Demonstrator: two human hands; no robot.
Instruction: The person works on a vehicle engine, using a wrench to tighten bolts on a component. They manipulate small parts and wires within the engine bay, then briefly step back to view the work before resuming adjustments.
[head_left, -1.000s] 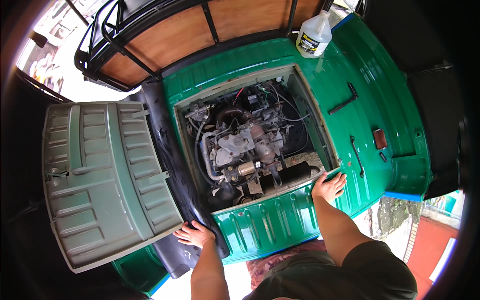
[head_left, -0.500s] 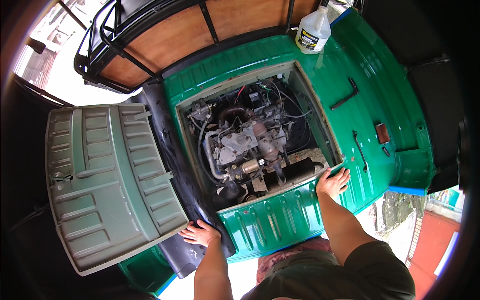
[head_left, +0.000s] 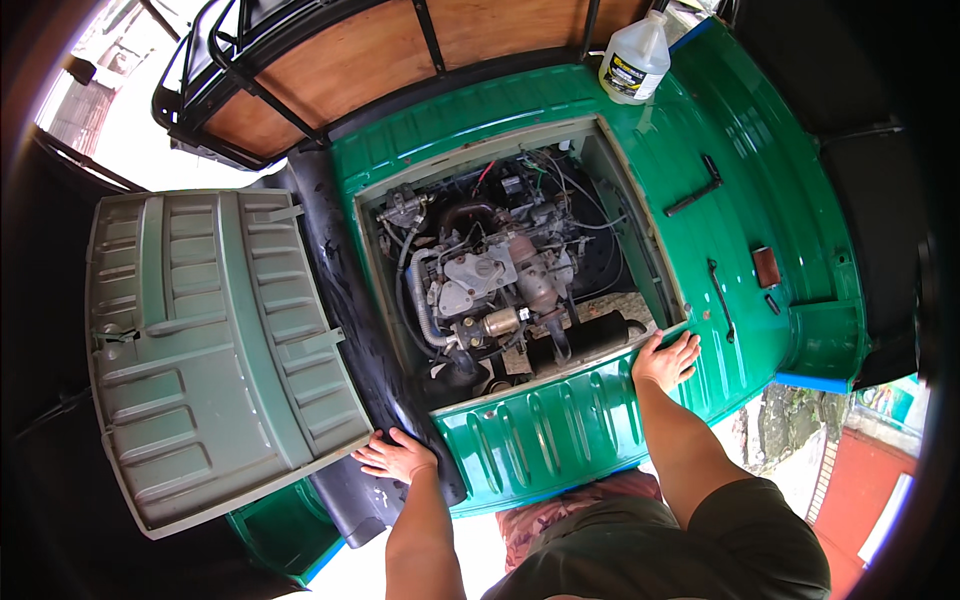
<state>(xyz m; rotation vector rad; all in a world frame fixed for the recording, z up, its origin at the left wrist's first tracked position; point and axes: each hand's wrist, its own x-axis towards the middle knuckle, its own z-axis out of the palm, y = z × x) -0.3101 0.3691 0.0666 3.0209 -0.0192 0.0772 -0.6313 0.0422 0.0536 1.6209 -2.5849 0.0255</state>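
Observation:
My left hand (head_left: pixel 400 458) lies with fingers spread on a black padded strip (head_left: pixel 335 270). Its fingertips are by the lower right corner of a grey-green ribbed hatch panel (head_left: pixel 235 340), perhaps touching it. My right hand (head_left: pixel 667 364) rests open on the green metal deck (head_left: pixel 560 425), at the near right corner of a square opening. Neither hand holds anything. Inside the opening sits a grimy engine (head_left: pixel 480 280) with hoses, cables and a dark cylinder (head_left: pixel 590 340) near its front.
To the right on the green deck lie a dark angled tool (head_left: pixel 695 192), a wrench (head_left: pixel 719 303), a small brown flat object (head_left: pixel 766 268) and a small dark piece (head_left: pixel 772 304). A translucent jug (head_left: pixel 634 62) stands at the far right corner. Wooden panels in a black frame (head_left: pixel 340 65) rise behind.
The whole view has shifted slightly, and the hatch panel appears a little higher and farther left. Both hands keep nearly the same places.

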